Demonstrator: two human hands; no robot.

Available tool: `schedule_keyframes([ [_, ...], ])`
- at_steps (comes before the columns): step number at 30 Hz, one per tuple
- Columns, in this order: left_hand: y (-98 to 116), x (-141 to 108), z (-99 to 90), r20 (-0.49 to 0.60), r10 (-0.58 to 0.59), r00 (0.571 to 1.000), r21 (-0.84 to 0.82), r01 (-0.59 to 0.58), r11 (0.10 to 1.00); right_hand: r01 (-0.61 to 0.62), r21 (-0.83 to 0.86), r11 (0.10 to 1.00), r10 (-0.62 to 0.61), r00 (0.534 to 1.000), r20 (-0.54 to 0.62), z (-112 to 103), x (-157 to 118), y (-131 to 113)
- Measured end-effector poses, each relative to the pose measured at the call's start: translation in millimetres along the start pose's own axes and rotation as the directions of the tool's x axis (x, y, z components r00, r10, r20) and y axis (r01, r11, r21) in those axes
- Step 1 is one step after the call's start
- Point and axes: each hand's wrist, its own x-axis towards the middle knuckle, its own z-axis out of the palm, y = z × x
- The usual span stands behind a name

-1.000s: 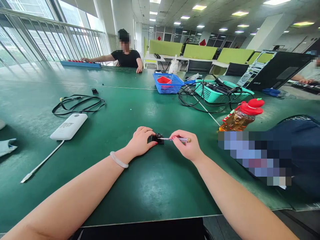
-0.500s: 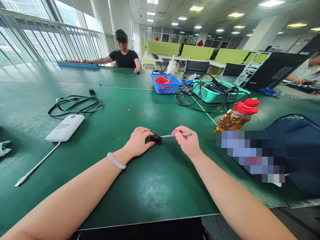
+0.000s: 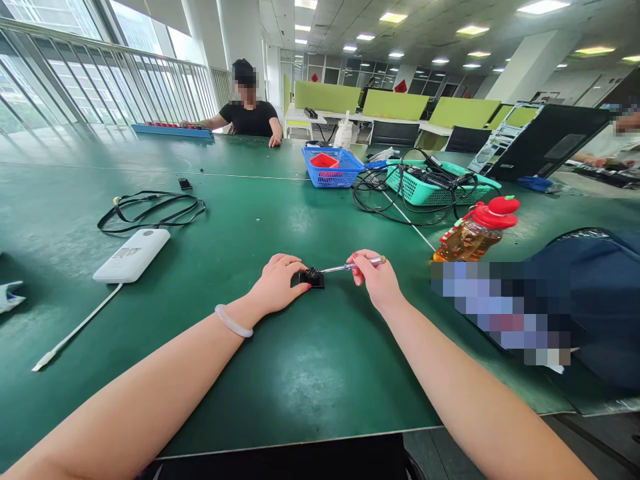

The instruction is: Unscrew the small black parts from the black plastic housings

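Note:
Between the thumb and fingers of my left hand (image 3: 280,283) is a small black part (image 3: 313,278) with a rounded top and a flat square base, held down on the green table (image 3: 295,387). My right hand (image 3: 375,280) grips a slim screwdriver (image 3: 345,267) with a clear handle. Its shaft points left and its tip meets the upper right side of the black part. The screwdriver slants slightly, handle end higher. Fine detail on the black part is too small to make out.
To the left lie a white power bank (image 3: 133,257) and a looped black cable (image 3: 150,212). Ahead stand a blue basket (image 3: 333,175) and a green basket (image 3: 425,193) with tangled cables. A red-capped bottle (image 3: 470,233) and dark fabric (image 3: 600,293) are at right. A person (image 3: 250,117) sits opposite.
The handle end of the screwdriver has risen slightly, and my right fingers have shifted their hold on it. My left hand stays in place. Across the table, the blue strip has slid right.

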Motion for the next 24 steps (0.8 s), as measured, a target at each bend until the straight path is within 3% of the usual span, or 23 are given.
schedule_keyframes([
  [9,-0.1,0.0,0.6,-0.003,0.006,1.0,0.001,-0.006,1.0,-0.051,0.091,0.995,0.052,0.999,-0.004,0.2,1.9,-0.5],
  [24,-2.2,0.2,1.7,-0.018,0.029,0.999,-0.013,-0.03,0.999,-0.008,0.127,0.992,0.002,0.999,0.047,-2.6,1.6,-2.5],
])
